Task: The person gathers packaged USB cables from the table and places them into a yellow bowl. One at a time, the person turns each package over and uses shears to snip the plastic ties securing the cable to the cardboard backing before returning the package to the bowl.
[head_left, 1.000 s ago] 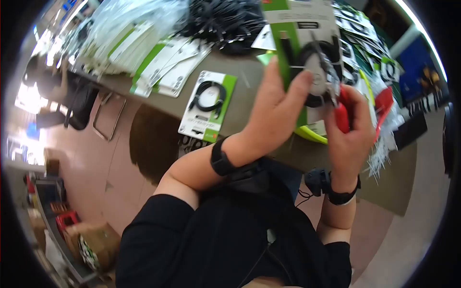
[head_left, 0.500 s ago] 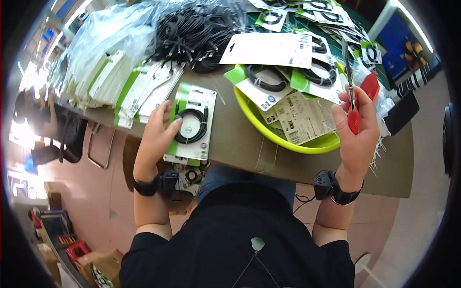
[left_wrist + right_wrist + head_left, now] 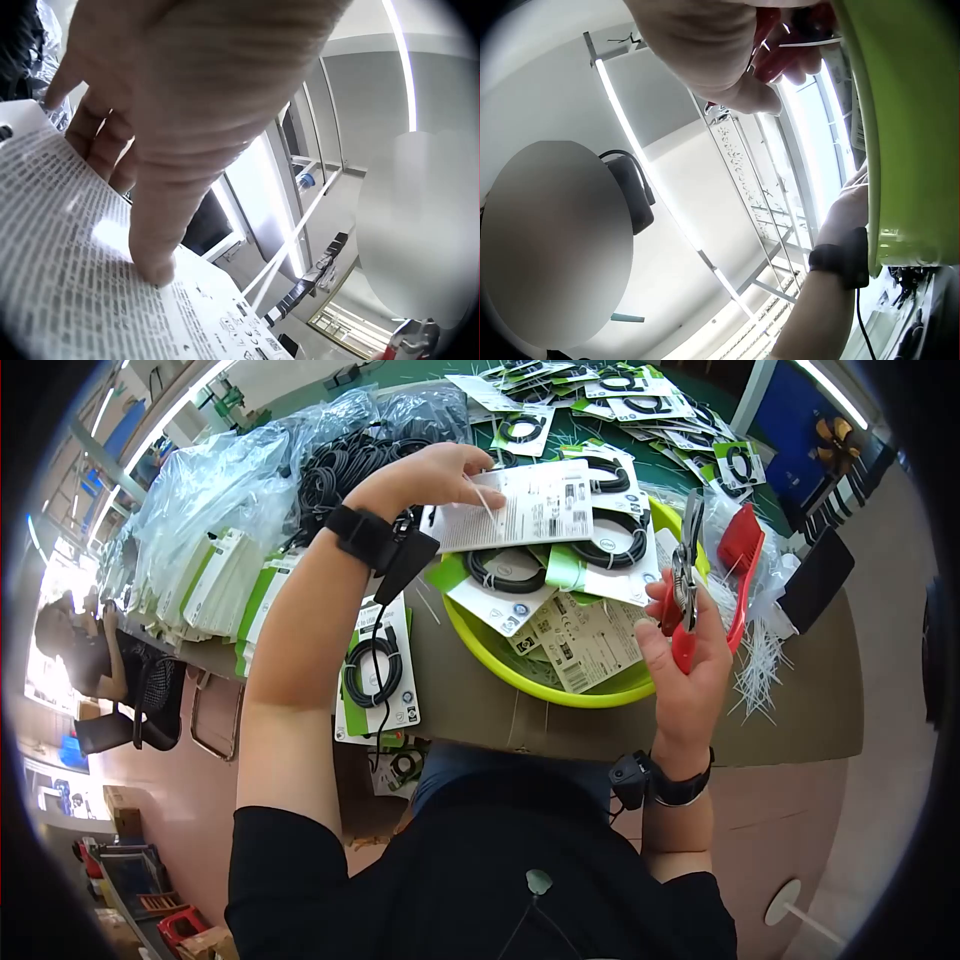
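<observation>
My left hand [image 3: 430, 485] pinches a carded cable pack [image 3: 545, 500] at its left end, over the pile in the yellow-green basin [image 3: 520, 685]. In the left wrist view, my thumb [image 3: 154, 240] presses the printed back of that card while the other fingers lie behind its far edge. Red-handled cutters [image 3: 683, 600] rest in the grip of my right hand [image 3: 690, 670], jaws upward, at the basin's right side. A black coiled cable on a white and green card [image 3: 400, 700] lies on the table near my left forearm.
Blank-looking cards [image 3: 215, 590] stand stacked at the left beside clear plastic bags [image 3: 250, 470] and loose black cables [image 3: 345, 475]. More carded cables [image 3: 650, 405] cover the back right. White plastic strips [image 3: 760, 675] hang at the right, beside a red plastic object [image 3: 740, 540].
Both hands were together at a carded cable; my left hand then moved to a pack at the table's left, and now grips the card over the basin. My right hand keeps the cutters.
</observation>
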{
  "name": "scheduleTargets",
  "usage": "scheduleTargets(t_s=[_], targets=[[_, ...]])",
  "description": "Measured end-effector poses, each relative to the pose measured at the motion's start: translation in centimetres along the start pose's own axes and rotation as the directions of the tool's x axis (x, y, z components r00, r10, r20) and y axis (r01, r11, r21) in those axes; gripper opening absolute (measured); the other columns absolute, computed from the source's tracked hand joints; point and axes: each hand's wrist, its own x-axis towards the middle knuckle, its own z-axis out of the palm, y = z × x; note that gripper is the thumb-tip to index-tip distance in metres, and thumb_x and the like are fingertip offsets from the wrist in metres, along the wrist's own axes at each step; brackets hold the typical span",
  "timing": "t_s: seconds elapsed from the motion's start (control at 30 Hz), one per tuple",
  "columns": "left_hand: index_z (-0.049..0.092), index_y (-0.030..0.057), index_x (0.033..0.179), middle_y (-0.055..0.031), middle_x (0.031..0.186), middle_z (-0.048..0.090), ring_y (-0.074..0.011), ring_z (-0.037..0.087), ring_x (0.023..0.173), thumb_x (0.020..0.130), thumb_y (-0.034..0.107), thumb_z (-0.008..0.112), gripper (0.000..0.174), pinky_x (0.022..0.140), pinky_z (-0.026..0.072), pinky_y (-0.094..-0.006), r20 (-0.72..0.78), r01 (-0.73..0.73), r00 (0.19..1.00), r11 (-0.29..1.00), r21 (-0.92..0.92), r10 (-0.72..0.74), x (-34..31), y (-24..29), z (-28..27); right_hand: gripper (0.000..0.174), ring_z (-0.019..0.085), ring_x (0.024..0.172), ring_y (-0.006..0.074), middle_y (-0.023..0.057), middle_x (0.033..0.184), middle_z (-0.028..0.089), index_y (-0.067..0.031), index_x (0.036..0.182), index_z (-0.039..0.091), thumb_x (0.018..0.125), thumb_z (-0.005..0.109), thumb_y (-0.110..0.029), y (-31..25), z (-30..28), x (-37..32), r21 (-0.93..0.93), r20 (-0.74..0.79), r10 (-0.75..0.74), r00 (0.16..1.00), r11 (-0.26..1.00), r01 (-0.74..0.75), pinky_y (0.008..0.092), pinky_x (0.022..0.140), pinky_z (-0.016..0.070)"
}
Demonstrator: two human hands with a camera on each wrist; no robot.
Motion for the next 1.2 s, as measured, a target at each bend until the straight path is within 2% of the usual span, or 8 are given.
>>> scheduleTargets(t_s=[0.23,0.33,0.43,0.6,0.73,0.83,0.97,1.2], targets=[[0.062,0.0002,0.108,-0.0097,0.095,0.062,-0.0178,0.057,0.09,0.079,0.035,0.071,0.047,0.08,0.0448,-0.0279,0.086,0.017,0.996,0.999,-0.051,-0.012,-4.4,1.6,-4.3,0.052,0.051,0.102,0.0133,0.011,0.114,0.056,0.0052,0.127,0.043,0.081,0.066,-0.003,0.3,-0.6,-0.1,0.015,0.032,-0.011,0.999,1.0,0.01,0.0278,0.092,0.0402],[0.061,0.001,0.11,-0.0091,0.102,0.061,-0.0143,0.056,0.092,0.082,0.029,0.068,0.04,0.081,0.0446,-0.0258,-0.004,-0.141,0.99,0.989,0.038,0.141,-7.7,3.3,-4.8,0.053,0.052,0.104,0.0139,0.0113,0.115,0.055,0.0054,0.127,0.042,0.081,0.066,-0.003,0.1,-0.7,-0.1,0.018,0.035,-0.015,0.999,1.0,0.015,0.0283,0.093,0.04],[0.056,0.0015,0.118,-0.0087,0.111,0.059,-0.0135,0.056,0.095,0.087,0.023,0.063,0.039,0.083,0.0449,-0.0265,-0.284,-0.163,0.957,0.924,-0.345,0.062,-10.8,4.8,-3.4,0.053,0.051,0.108,0.0154,0.0119,0.115,0.056,0.0062,0.128,0.041,0.081,0.066,-0.004,0.1,-0.8,-0.1,0.093,0.023,-0.051,0.998,0.994,0.049,0.0291,0.094,0.0402],[0.05,0.0004,0.124,-0.0092,0.113,0.059,-0.0145,0.056,0.098,0.089,0.022,0.059,0.042,0.084,0.0453,-0.0271,-0.305,-0.17,0.944,0.606,-0.777,-0.126,-14.0,7.6,1.3,0.051,0.051,0.111,0.0207,0.0125,0.115,0.057,0.0033,0.129,0.044,0.081,0.062,-0.004,-1.4,-2.2,-0.2,-0.095,0.002,-0.208,0.978,0.974,0.207,0.0351,0.097,0.0385],[0.047,-0.0021,0.125,-0.0107,0.115,0.059,-0.0163,0.057,0.1,0.089,0.018,0.053,0.042,0.086,0.0458,-0.0279,-0.094,-0.014,0.979,0.405,-0.914,-0.178,-15.2,8.5,4.4,0.049,0.053,0.112,0.0239,0.0148,0.115,0.057,0.0005,0.124,0.049,0.077,0.063,-0.001,-3.8,-3.8,0.8,-0.416,0.194,-0.281,0.94,0.844,0.339,0.0361,0.098,0.0381],[0.048,-0.004,0.122,-0.0122,0.114,0.059,-0.016,0.059,0.098,0.089,0.015,0.05,0.039,0.085,0.0467,-0.0277,0.017,0.067,0.967,0.191,-0.979,-0.254,-15.7,9.3,5.9,0.058,0.055,0.102,0.0297,0.0118,0.109,0.059,-0.0058,0.118,0.054,0.063,0.073,0.0,-5.6,-4.0,1.6,-0.73,0.369,-0.37,0.853,0.452,0.512,0.0378,0.09,0.0433],[0.049,-0.0029,0.121,-0.0112,0.112,0.06,-0.016,0.06,0.097,0.089,0.015,0.05,0.037,0.083,0.0476,-0.0272,0.037,0.085,0.975,0.214,-0.973,-0.22,-15.9,9.7,6.6,0.056,0.055,0.102,0.0302,0.0121,0.109,0.059,-0.0085,0.115,0.058,0.061,0.072,-0.002,-6.2,-3.6,1.9,-0.82,0.439,-0.284,0.852,0.26,0.509,0.0369,0.092,0.042],[0.048,-0.0023,0.122,-0.0109,0.112,0.06,-0.0157,0.06,0.096,0.089,0.016,0.049,0.037,0.082,0.0478,-0.0267,0.082,0.139,0.975,0.277,-0.951,-0.208,-16.1,9.9,6.8,0.055,0.054,0.094,0.0268,0.0091,0.105,0.06,-0.009,0.114,0.059,0.062,0.077,-0.009,-5.6,-2.7,2.2,-0.789,0.529,-0.289,0.797,0.176,0.588,0.0384,0.082,0.0416]])
